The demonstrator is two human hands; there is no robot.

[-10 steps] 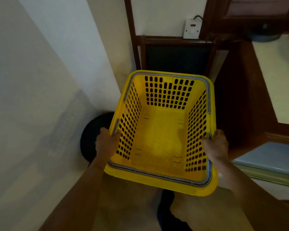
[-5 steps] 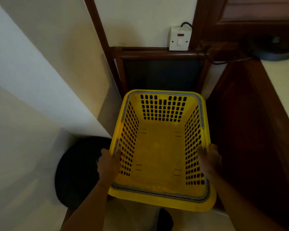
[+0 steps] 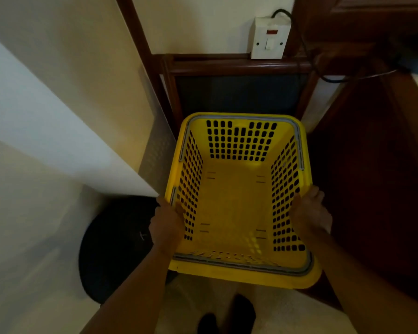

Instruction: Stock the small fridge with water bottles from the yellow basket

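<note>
yellow basket (image 3: 239, 277) lowered nearer dark panel (image 3: 237, 92); left hand (image 3: 167, 222) grips left rim, right hand (image 3: 311, 213) grips right rim.

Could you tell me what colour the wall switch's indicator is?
Red; the indicator shows in the head view.

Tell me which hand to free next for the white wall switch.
Right, probably. The right hand grips the right rim of the yellow basket, the side the wall switch sits toward, beyond the far edge. The left hand grips the left rim and would have to cross over the basket.
</note>
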